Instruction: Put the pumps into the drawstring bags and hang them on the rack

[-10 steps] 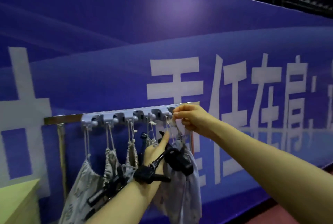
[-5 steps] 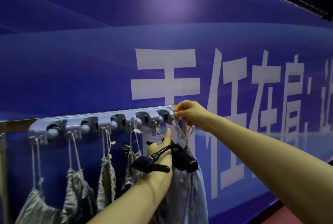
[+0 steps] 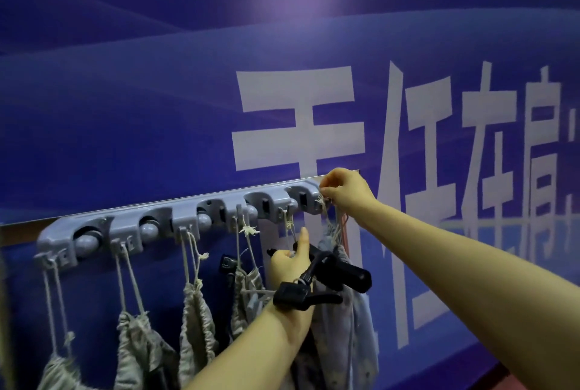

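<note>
Five bags hang by cords from the grey rack (image 3: 175, 223) on the blue banner (image 3: 157, 107). Right hand (image 3: 346, 191) pinches the end bag's (image 3: 345, 333) cord at the last hook; left hand (image 3: 290, 264) grips that bag — black pump (image 3: 339, 272) protruding from it.

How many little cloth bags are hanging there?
6 bags along the rack: four hang free, a fifth mostly hidden behind the left hand, the sixth under the right hand.
</note>
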### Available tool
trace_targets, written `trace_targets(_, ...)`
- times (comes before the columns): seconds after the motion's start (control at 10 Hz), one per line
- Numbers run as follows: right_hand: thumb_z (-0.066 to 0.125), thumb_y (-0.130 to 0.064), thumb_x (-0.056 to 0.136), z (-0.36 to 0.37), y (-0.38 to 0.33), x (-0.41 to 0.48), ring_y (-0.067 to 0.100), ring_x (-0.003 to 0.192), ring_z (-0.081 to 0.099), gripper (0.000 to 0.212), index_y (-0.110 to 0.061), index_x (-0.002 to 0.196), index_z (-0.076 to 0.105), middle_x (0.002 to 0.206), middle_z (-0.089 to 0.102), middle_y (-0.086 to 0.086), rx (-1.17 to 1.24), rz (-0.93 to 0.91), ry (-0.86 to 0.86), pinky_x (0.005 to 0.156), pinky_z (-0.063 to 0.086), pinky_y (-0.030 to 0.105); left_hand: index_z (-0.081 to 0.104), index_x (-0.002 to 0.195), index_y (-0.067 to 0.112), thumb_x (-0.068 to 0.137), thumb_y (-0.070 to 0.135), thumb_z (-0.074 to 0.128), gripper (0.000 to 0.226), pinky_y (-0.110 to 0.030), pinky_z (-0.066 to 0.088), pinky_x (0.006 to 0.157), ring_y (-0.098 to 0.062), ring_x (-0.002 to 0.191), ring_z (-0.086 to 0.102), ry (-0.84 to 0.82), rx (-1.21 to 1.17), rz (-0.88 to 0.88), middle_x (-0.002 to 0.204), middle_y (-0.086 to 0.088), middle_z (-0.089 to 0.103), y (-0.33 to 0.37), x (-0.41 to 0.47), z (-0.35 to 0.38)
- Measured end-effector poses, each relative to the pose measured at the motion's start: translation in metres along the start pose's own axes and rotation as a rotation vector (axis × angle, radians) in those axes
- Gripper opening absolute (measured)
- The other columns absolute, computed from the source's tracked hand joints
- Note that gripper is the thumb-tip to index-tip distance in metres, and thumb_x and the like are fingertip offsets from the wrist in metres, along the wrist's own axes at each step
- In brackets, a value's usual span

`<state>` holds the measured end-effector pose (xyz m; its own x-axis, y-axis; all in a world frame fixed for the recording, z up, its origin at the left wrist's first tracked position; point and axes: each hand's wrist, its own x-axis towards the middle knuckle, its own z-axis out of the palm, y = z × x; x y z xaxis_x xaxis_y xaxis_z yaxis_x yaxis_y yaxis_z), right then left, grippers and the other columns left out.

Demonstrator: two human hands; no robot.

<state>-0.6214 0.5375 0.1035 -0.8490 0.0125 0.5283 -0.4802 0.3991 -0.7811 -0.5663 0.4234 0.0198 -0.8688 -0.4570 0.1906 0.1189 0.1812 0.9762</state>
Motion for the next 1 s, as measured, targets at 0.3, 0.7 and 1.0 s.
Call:
trace_targets(0.3, 0.050, -0.013, 0.094, 0.002, 0.031, -0.013, 0.015, 0.064, 0.053, 0.013, -0.007, 0.093, 0.062, 0.073, 0.059, 0.003, 0.075, 0.152, -0.061, 0.060, 0.050, 0.028, 0.024, 0.046, 0.016, 0.089, 0.045, 0.055, 0.060, -0.027, 0.022, 0.045, -0.015, 0.039, 0.027, -0.235, 0.036, -0.113, 0.039, 0.002, 0.023, -0.021, 0.005, -0.009)
trace_targets(0.7, 0.046, -0.018, 0.096, -0.010, -0.016, -0.076, 0.014, 0.076, 0.059, 0.023, -0.007, 0.091, 0.066, 0.083, 0.065, 0.004, 0.009, 0.066, -0.147, 0.074, 0.050, 0.029, 0.055, 0.080, 0.005, 0.098, 0.050, 0.025, 0.057, -0.028, 0.048, 0.055, -0.023, 0.069, 0.065, -0.312, -0.090, -0.350, 0.077, -0.012, 0.068, 0.005, -0.024, -0.093)
trace_targets(1.0, 0.038, -0.017, 0.100, 0.031, -0.090, -0.118, 0.018, 0.058, 0.055, 0.035, -0.008, 0.071, 0.056, 0.067, 0.061, 0.008, 0.148, 0.035, -0.294, 0.056, 0.044, 0.026, 0.052, 0.071, 0.008, 0.099, 0.047, 0.024, 0.055, -0.023, 0.043, 0.049, -0.019, 0.053, 0.061, -0.241, -0.123, -0.229, 0.043, -0.002, 0.065, 0.047, -0.061, -0.191)
